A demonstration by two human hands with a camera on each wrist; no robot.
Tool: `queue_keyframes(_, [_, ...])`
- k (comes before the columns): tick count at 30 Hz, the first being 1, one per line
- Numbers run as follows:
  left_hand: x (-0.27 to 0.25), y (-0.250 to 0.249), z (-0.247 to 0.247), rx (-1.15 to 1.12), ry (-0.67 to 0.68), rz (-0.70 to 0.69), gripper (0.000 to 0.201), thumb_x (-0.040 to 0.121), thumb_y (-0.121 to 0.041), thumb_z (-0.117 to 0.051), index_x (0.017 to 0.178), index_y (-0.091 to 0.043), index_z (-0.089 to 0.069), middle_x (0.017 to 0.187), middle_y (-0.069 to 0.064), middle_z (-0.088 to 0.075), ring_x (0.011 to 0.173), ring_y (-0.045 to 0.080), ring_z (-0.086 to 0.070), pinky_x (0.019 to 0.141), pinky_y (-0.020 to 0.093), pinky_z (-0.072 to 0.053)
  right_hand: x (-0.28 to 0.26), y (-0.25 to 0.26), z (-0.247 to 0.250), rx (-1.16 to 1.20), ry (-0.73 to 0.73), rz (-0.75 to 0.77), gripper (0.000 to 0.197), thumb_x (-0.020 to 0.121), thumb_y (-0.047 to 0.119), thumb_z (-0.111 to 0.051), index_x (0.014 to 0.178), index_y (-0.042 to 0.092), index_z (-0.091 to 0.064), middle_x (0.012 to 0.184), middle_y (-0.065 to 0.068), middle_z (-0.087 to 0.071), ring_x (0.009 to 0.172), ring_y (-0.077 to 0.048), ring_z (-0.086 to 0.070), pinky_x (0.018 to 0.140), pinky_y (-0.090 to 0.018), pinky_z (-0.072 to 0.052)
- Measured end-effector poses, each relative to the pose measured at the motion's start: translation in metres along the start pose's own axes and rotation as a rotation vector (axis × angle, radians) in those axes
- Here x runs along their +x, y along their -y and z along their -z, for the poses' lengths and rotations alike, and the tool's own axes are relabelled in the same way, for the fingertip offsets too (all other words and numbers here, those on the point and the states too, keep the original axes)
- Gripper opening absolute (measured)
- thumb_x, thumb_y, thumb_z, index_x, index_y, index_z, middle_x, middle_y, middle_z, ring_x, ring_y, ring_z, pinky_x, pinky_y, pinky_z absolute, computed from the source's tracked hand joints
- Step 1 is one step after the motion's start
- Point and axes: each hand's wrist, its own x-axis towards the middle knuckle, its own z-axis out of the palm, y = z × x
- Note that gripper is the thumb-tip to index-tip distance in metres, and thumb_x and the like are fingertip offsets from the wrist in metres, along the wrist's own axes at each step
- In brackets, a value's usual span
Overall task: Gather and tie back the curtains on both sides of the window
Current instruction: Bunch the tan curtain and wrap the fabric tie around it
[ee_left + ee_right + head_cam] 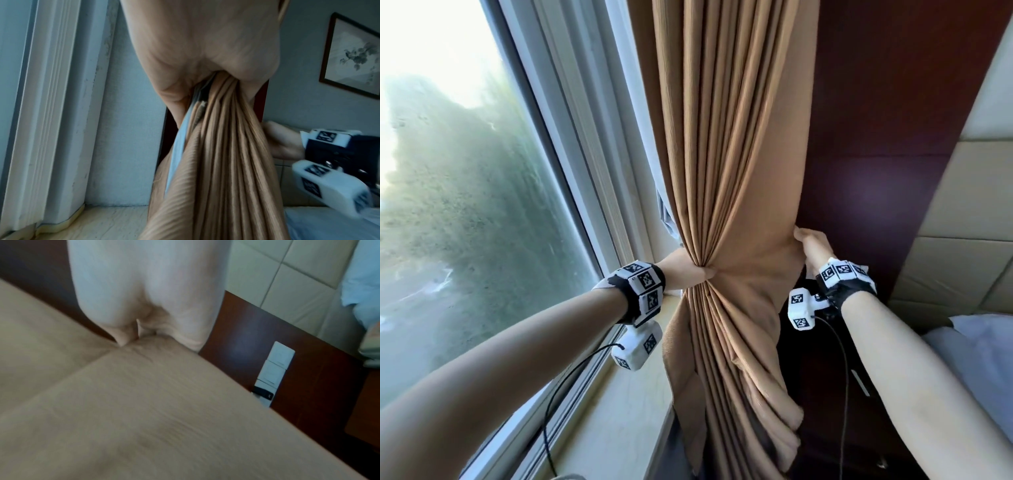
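A tan ribbed curtain (729, 137) hangs to the right of the window (465, 188). My left hand (688, 272) grips it at sill height, bunching the pleats into a tight waist. The left wrist view shows the folds (222, 146) squeezed in my fist (205, 56), with a pale blue lining edge (179, 146) among them. My right hand (813, 245) pinches the curtain's outer right edge a little higher, against the dark wood panel. In the right wrist view my fingers (144, 305) hold the flat cloth (144, 402). No tie-back is in view.
A stone window sill (626, 404) runs below the curtain. Dark wood wall panelling (893, 120) stands behind, with a white switch plate (275, 369). A padded headboard (962, 205) and white bedding (976, 359) lie at the right. A framed picture (353, 55) hangs on the wall.
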Motion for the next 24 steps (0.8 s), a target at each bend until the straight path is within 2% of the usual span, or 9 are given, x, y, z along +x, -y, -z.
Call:
queue_keyframes(5, [0.001, -0.001, -0.006, -0.064, -0.058, -0.007, 0.062, 0.084, -0.025, -0.063, 0.141, -0.013, -0.041, 0.134, 0.012, -0.052, 0.125, 0.030, -0.049, 0.106, 0.039, -0.042, -0.084, -0.008, 0.012, -0.275, -0.361, 0.352, 0.034, 0.105, 0.020, -0.036, 0.089, -0.004, -0.055, 0.075, -0.002, -0.053, 0.075, -0.020, -0.050, 0.076, -0.034, -0.038])
queue_keyframes(7, [0.000, -0.003, -0.012, -0.080, -0.084, -0.006, 0.064, 0.084, -0.025, -0.063, 0.142, -0.012, -0.039, 0.134, 0.013, -0.051, 0.125, 0.032, -0.048, 0.106, 0.040, -0.041, -0.123, -0.011, 0.010, -0.254, -0.432, 0.410, 0.026, 0.105, 0.018, -0.037, 0.099, -0.001, -0.054, 0.078, 0.008, -0.046, 0.082, -0.022, -0.049, 0.081, -0.032, -0.035])
queue_keyframes(9, [-0.001, -0.006, -0.017, -0.084, -0.108, -0.013, 0.067, 0.083, -0.027, -0.063, 0.143, -0.014, -0.037, 0.136, 0.014, -0.050, 0.126, 0.034, -0.047, 0.107, 0.039, -0.040, -0.153, -0.015, 0.004, -0.250, -0.411, 0.396, 0.030, 0.103, 0.022, -0.043, 0.122, 0.001, -0.053, 0.101, 0.011, -0.053, 0.106, -0.028, -0.053, 0.095, -0.029, -0.038])
queue_keyframes(11, [-0.004, -0.010, -0.021, -0.080, -0.108, -0.025, 0.066, 0.083, -0.029, -0.063, 0.142, -0.015, -0.039, 0.136, 0.014, -0.051, 0.125, 0.034, -0.047, 0.106, 0.038, -0.040, -0.174, -0.019, -0.005, -0.264, -0.390, 0.363, 0.055, 0.098, 0.031, -0.054, 0.141, 0.000, -0.040, 0.127, -0.006, -0.056, 0.126, -0.026, -0.049, 0.101, -0.019, -0.033])
queue_keyframes(13, [-0.006, -0.015, -0.024, -0.068, -0.099, -0.037, 0.063, 0.083, -0.030, -0.062, 0.141, -0.015, -0.041, 0.136, 0.015, -0.051, 0.125, 0.034, -0.048, 0.106, 0.037, -0.040, -0.184, -0.024, -0.019, -0.350, -0.404, 0.429, 0.057, 0.093, 0.026, -0.063, 0.138, -0.003, -0.042, 0.116, -0.021, -0.064, 0.110, -0.033, -0.061, 0.088, -0.020, -0.042])
queue_keyframes(16, [-0.013, -0.022, -0.030, -0.062, -0.075, -0.034, 0.063, 0.086, -0.036, -0.059, 0.142, -0.015, -0.040, 0.137, 0.015, -0.051, 0.124, 0.035, -0.048, 0.105, 0.036, -0.039, -0.204, -0.030, -0.042, -0.571, -0.384, 0.539, 0.043, 0.088, 0.007, -0.064, 0.126, -0.005, -0.048, 0.089, -0.025, -0.067, 0.084, -0.040, -0.065, 0.068, -0.024, -0.040])
queue_keyframes(20, [-0.023, -0.028, -0.033, -0.079, -0.061, -0.091, 0.064, 0.089, -0.047, -0.057, 0.144, -0.018, -0.040, 0.141, 0.013, -0.049, 0.128, 0.033, -0.046, 0.108, 0.036, -0.036, -0.220, -0.021, -0.060, -0.655, -0.241, 0.498, 0.044, 0.087, 0.007, -0.060, 0.130, 0.004, -0.048, 0.102, -0.019, -0.066, 0.096, -0.035, -0.063, 0.084, -0.032, -0.048])
queue_keyframes(22, [-0.026, -0.028, -0.032, -0.073, -0.041, -0.115, 0.070, 0.088, -0.057, -0.055, 0.145, -0.021, -0.038, 0.144, 0.011, -0.047, 0.130, 0.032, -0.044, 0.110, 0.037, -0.035, -0.225, -0.015, -0.062, -0.671, -0.182, 0.469, 0.045, 0.088, 0.015, -0.061, 0.130, 0.008, -0.048, 0.102, -0.016, -0.065, 0.095, -0.031, -0.062, 0.088, -0.039, -0.050])
queue_keyframes(24, [-0.030, -0.029, -0.031, -0.116, 0.018, -0.109, 0.079, 0.083, -0.066, -0.054, 0.146, -0.020, -0.037, 0.144, 0.010, -0.046, 0.130, 0.030, -0.045, 0.111, 0.038, -0.035, -0.232, -0.013, -0.064, -0.676, -0.109, 0.429, 0.055, 0.087, 0.028, -0.063, 0.136, 0.011, -0.044, 0.117, -0.013, -0.062, 0.108, -0.026, -0.059, 0.097, -0.041, -0.047])
